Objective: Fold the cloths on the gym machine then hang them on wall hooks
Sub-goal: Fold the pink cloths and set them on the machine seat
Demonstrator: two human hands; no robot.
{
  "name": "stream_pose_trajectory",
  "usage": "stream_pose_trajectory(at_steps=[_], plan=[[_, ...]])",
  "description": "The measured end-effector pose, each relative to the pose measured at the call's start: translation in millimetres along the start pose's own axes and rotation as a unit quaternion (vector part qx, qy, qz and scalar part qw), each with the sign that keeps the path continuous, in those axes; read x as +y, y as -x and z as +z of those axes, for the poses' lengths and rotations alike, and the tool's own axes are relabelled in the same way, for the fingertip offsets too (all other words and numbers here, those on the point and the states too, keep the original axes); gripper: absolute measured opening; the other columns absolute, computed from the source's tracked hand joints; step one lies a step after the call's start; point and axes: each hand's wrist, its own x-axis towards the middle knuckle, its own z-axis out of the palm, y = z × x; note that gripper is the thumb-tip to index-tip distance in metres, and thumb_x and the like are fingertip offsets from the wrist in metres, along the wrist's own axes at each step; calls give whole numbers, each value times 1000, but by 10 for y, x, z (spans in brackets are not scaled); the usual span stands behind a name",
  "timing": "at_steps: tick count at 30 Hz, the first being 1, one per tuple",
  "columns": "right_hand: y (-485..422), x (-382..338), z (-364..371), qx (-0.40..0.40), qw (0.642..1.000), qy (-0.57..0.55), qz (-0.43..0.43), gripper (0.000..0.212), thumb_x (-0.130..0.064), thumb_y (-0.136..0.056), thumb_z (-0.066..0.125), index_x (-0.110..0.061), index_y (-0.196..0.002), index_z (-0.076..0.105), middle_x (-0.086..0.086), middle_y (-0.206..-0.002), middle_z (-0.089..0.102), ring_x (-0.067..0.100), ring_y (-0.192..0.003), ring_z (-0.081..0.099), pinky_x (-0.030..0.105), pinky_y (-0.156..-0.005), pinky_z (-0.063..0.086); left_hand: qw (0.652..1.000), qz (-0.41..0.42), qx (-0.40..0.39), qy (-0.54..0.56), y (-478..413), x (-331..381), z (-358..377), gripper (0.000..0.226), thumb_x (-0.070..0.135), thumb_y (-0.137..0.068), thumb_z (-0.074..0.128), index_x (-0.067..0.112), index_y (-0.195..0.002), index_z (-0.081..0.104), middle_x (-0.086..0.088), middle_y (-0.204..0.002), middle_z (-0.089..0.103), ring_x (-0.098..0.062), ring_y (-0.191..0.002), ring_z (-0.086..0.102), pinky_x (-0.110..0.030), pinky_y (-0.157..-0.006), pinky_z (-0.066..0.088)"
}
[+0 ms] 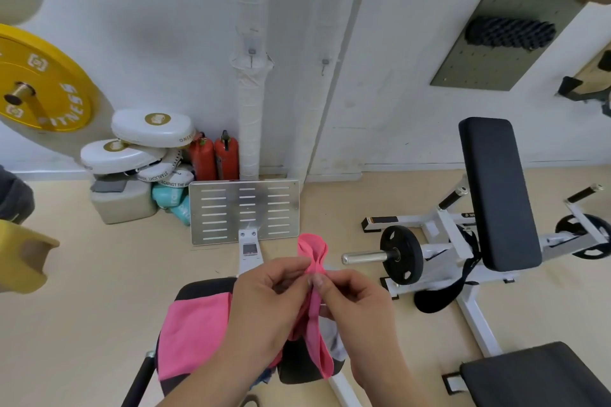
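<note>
One "FITNESS" plate [56, 76]; cloth [313, 249] in right hand [358, 307]

bright even light, soft focus, bowed edges

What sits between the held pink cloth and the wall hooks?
Nothing visible. Left hand and right hand pinch the pink cloth; both wall hooks ahead hang bare, and the metal footplate stands low, under that path.
</note>
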Motion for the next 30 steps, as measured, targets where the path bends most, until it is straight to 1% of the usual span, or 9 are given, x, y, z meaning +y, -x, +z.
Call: stream_pose_trajectory(at_steps=[6,9,11,14,17,20,22,26,30], plan=[[4,-2,9,-17,999,30,-10,18,-17,-94,72,-17,-77,77,14,-75,76,38,-77,73,55,-80,62,997,35,0,-63,39,23,19,42,6,-86,78,48,-85,76,24,-87,77,-1,-83,74,-16,-73,58],[7,1,4,-48,994,92,-38,29,-24,-101,59,-14,-80,76,-2,-67,73,20,-64,68,37,-69,59,990,50,-57,-119,38,59,16,49,14,-85,77,62,-89,70,32,-95,73,5,-89,70,-14,-78,56],[33,-20,-5,-79,991,102,-41,42,-36,-102,55,-3,-81,71,1,-59,59,12,-58,53,34,-62,47,985,60,-44,-158,21,72,-4,45,20,-81,80,58,-102,70,33,-98,72,7,-91,69,-18,-82,58],[29,-66,-77,-111,991,66,-25,31,-38,-89,58,-14,-94,78,7,-82,75,19,-80,71,45,-83,59,991,49,-14,-122,-40,97,-61,46,8,-79,82,45,-106,75,25,-93,77,2,-85,73,-25,-80,61],[-42,-85,-188,-81,996,36,-12,14,-15,-95,69,-20,-104,79,2,-97,80,21,-95,75,49,-97,58,993,49,-29,-99,-85,137,-149,49,-2,-82,77,44,-97,76,14,-89,79,-4,-83,74,-28,-79,60],[-137,-26,-305,-36,997,70,9,46,-16,-87,80,-30,-129,64,-12,-121,71,6,-114,67,45,-104,55,994,43,-81,-64,-110,184,-259,52,-11,-85,69,39,-96,79,2,-91,79,-17,-77,70,-27,-77,58],[-189,-25,-392,-89,994,56,24,71,-31,-80,85,-31,-144,54,-15,-139,62,3,-132,55,43,-113,47,991,44,-127,-11,-109,235,-315,52,-18,-87,63,30,-99,79,-2,-91,78,-19,-80,69,-26,-78,58],[-248,-12,-525,-235,970,-59,14,49,-19,-85,75,-16,-134,65,6,-133,70,22,-131,62,43,-112,45,987,47,-153,31,-125,301,-360,45,-19,-89,62,22,-97,80,2,-77,72,-9,-75,65,-18,-72,54],[-262,56,-536,-172,978,-115,26,70,-46,-57,97,-7,-110,75,18,-109,75,25,-101,68,39,-92,55,991,76,-67,-87,-223,236,-405,43,-9,-88,67,31,-99,79,8,-82,75,-7,-78,66,-17,-75,51]])
